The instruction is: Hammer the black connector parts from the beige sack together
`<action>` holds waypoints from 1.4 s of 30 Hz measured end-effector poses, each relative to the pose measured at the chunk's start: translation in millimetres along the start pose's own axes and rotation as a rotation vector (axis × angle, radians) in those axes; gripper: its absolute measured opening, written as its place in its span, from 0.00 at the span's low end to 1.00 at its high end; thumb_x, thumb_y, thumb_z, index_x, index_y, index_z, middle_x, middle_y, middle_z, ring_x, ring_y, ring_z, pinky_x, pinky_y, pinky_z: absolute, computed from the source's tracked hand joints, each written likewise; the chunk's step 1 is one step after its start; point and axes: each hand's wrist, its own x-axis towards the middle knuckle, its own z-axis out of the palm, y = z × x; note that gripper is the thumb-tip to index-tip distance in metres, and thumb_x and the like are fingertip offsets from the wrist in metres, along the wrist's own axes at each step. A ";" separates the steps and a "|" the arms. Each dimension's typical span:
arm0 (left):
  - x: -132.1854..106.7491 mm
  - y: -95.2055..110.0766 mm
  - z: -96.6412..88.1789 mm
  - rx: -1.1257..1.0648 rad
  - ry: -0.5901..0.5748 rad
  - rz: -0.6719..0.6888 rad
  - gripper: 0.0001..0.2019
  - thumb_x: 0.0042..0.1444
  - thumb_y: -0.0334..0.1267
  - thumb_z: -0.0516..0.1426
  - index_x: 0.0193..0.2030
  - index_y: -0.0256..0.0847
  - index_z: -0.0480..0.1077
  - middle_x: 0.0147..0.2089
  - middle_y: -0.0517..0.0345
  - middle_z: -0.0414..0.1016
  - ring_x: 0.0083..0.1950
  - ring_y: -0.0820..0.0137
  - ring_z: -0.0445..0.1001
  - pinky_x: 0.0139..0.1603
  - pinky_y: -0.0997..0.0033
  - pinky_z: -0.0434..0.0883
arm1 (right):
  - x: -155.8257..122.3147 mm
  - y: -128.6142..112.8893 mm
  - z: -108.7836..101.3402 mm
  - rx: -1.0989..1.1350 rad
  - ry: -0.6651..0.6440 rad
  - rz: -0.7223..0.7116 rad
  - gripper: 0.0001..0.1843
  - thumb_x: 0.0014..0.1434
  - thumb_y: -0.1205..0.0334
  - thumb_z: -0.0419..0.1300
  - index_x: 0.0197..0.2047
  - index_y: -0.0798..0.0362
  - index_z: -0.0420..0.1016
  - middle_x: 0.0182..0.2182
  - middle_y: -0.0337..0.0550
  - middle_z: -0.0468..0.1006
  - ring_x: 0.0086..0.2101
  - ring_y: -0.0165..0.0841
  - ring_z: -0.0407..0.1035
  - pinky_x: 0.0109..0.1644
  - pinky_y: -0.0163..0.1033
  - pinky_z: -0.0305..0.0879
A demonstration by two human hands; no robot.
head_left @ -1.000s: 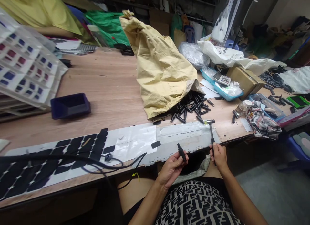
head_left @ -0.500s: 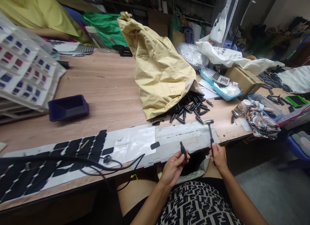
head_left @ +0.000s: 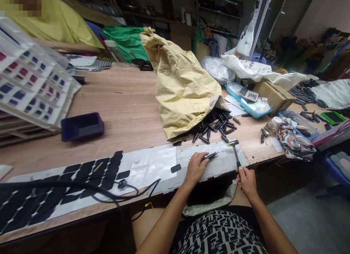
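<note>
My left hand (head_left: pixel 197 167) is closed around a slim black pointed part (head_left: pixel 211 156), held low over the grey sheet (head_left: pixel 221 162) near the table's front edge. In my right hand (head_left: pixel 246 179) is the dark handle of a small hammer (head_left: pixel 236 153). Its head is over the far side of the sheet, close to a pile of similar black parts (head_left: pixel 216 124). That pile spills from the mouth of a tan cloth sack (head_left: pixel 188 89). What kind of part it is I cannot make out.
Left of the sheet lie rows of black pads (head_left: pixel 82 173), with a dark cable (head_left: pixel 109 193) across them. A navy tray (head_left: pixel 82 127) and white crate (head_left: pixel 32 79) stand farther left. Rightward are a blue tray (head_left: pixel 255 110), a jar (head_left: pixel 272 125) and bunched cloth (head_left: pixel 295 142). A person in yellow (head_left: pixel 62 24) sits opposite.
My left hand has moved forward from the table edge to above the grey sheet, tipping the black part from upright to nearly level. The hammer remains in my right hand, nearly unmoved.
</note>
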 end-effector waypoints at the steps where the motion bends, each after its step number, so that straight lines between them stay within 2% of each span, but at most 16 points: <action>1: 1.4 -1.9 2.3 0.064 0.025 0.037 0.12 0.56 0.34 0.57 0.46 0.43 0.78 0.42 0.53 0.74 0.47 0.60 0.70 0.53 0.58 0.67 | -0.2 2.4 -0.5 -0.008 -0.009 0.000 0.26 0.60 0.35 0.55 0.35 0.53 0.70 0.16 0.30 0.62 0.12 0.25 0.53 0.13 0.31 0.47; 4: 2.0 -7.1 6.2 0.164 0.055 0.114 0.10 0.58 0.33 0.56 0.43 0.44 0.78 0.44 0.52 0.76 0.49 0.58 0.69 0.55 0.57 0.66 | -2.9 5.2 -1.6 -0.089 -0.013 -0.036 0.25 0.62 0.37 0.54 0.35 0.53 0.72 0.16 0.32 0.63 0.14 0.26 0.54 0.15 0.32 0.49; 9: 1.0 -12.0 6.6 0.159 0.067 0.107 0.09 0.57 0.33 0.58 0.43 0.42 0.77 0.43 0.53 0.77 0.48 0.59 0.70 0.53 0.58 0.68 | -14.6 -6.1 -0.1 -0.359 0.017 -0.226 0.23 0.67 0.43 0.51 0.31 0.53 0.72 0.20 0.37 0.69 0.22 0.30 0.63 0.26 0.34 0.61; 14: -1.2 -14.3 6.3 0.090 0.104 0.091 0.21 0.52 0.32 0.62 0.54 0.43 0.73 0.40 0.55 0.78 0.46 0.60 0.70 0.51 0.59 0.70 | -27.1 -27.0 6.1 -0.554 -0.016 -0.350 0.20 0.68 0.49 0.50 0.43 0.54 0.78 0.31 0.44 0.80 0.32 0.36 0.74 0.39 0.36 0.68; 18: -1.5 -13.8 5.8 0.024 0.091 0.063 0.25 0.50 0.30 0.62 0.57 0.45 0.71 0.42 0.56 0.79 0.46 0.60 0.71 0.49 0.60 0.71 | -32.4 -34.6 10.8 -0.657 -0.051 -0.406 0.18 0.69 0.51 0.51 0.46 0.52 0.78 0.37 0.46 0.83 0.38 0.39 0.78 0.43 0.38 0.69; 21: -0.8 -12.6 5.8 -0.008 0.097 0.055 0.25 0.49 0.29 0.62 0.56 0.45 0.71 0.42 0.56 0.79 0.46 0.61 0.71 0.50 0.60 0.70 | -33.2 -32.6 12.9 -0.709 -0.060 -0.439 0.18 0.69 0.53 0.51 0.47 0.52 0.78 0.40 0.47 0.84 0.39 0.40 0.78 0.45 0.38 0.70; 27: 0.9 -11.2 7.0 -0.051 0.131 0.025 0.26 0.48 0.27 0.62 0.55 0.46 0.72 0.40 0.56 0.79 0.45 0.61 0.71 0.50 0.59 0.70 | -32.4 -29.0 16.4 -0.815 -0.064 -0.488 0.17 0.69 0.55 0.51 0.46 0.52 0.79 0.39 0.48 0.84 0.39 0.41 0.79 0.43 0.39 0.70; 36: 1.7 -11.1 8.7 -0.070 0.161 -0.001 0.28 0.46 0.26 0.63 0.56 0.46 0.72 0.39 0.57 0.78 0.43 0.62 0.72 0.50 0.59 0.71 | -33.6 -34.8 19.9 -0.786 -0.057 -0.557 0.16 0.68 0.56 0.52 0.47 0.52 0.80 0.39 0.46 0.84 0.39 0.38 0.79 0.43 0.37 0.71; 39: 2.5 -12.8 8.9 -0.075 0.150 0.022 0.25 0.47 0.26 0.62 0.54 0.45 0.74 0.39 0.57 0.78 0.44 0.62 0.72 0.51 0.58 0.71 | -28.9 -36.2 13.3 -0.788 0.018 -0.533 0.17 0.67 0.53 0.53 0.46 0.51 0.81 0.39 0.47 0.85 0.38 0.39 0.79 0.44 0.38 0.71; 42: 4.1 -14.7 5.4 -0.115 0.150 0.072 0.20 0.50 0.29 0.61 0.51 0.45 0.77 0.40 0.56 0.76 0.45 0.62 0.72 0.51 0.59 0.70 | -16.7 -35.1 -1.5 -0.807 0.206 -0.484 0.20 0.65 0.48 0.56 0.47 0.52 0.82 0.40 0.50 0.84 0.40 0.42 0.78 0.46 0.41 0.71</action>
